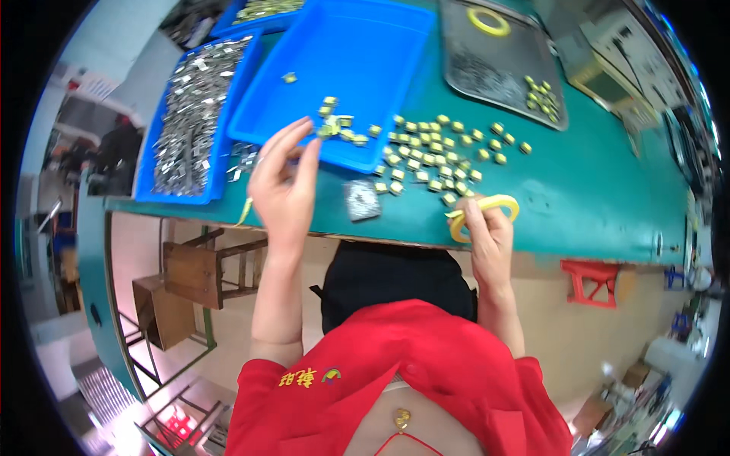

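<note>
Green workbench [570,220] | left hand [285,178], finger and thumb parted, over blue tray [342,53]'s near edge; right hand [490,232] clamped on yellow tape roll [502,201] | small yellow-banded blocks [436,147]: some in blue tray, most loose on bench, so seemingly partway | clear bag [362,200] between hands; metal-piece bin [146,171] left, steel tray [521,49] far right

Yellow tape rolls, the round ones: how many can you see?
2. One roll is in the right hand; the other roll lies on the metal tray. I see no more, but some could be hidden.
</note>
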Available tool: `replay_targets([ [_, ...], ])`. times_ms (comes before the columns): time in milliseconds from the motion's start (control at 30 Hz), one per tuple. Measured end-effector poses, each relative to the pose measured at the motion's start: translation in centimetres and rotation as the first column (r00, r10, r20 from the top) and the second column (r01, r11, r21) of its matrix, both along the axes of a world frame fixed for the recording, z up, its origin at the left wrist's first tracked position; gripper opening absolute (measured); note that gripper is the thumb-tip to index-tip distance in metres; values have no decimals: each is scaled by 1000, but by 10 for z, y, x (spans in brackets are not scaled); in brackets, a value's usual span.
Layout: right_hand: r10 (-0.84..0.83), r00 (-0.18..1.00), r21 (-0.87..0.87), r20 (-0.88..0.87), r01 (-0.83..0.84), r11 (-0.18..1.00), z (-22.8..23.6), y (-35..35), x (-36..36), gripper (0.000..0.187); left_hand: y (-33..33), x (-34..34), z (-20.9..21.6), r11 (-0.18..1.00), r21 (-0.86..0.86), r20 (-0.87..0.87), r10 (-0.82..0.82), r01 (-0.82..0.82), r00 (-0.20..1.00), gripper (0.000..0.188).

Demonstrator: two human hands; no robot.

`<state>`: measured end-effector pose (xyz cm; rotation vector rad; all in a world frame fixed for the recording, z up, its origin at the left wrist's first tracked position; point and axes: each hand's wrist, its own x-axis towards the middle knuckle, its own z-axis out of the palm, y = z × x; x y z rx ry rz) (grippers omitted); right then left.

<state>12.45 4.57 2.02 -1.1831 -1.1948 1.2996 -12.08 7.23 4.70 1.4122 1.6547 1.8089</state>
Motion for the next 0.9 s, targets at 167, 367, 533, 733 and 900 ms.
replay_targets([
  [167, -46, 997, 110, -56, 52, 993, 0, -7, 15, 19, -55, 55, 15, 894, -104, -267, -448, 437, 853, 21],
  [367, -151, 975, 42, -163, 160, 986, -12, -20, 46, 21, -34, 122, -42, 914, -148, -458, -402, 378, 793, 24],
  [533, -186, 962, 12, -198, 193, 981, -14, -31, 67, 24, -20, 139, -40, 947, -231, -639, -320, 222, 700, 28],
  [733, -209, 949, 9, -237, 218, 976, -12, -28, 73, 26, -21, 139, -49, 971, -178, -724, -239, 159, 647, 21],
  [900, -202, 937, 66, -284, 230, 971, -13, -28, 72, 26, -36, 149, -42, 837, -243, -86, -522, 490, 849, 16],
])
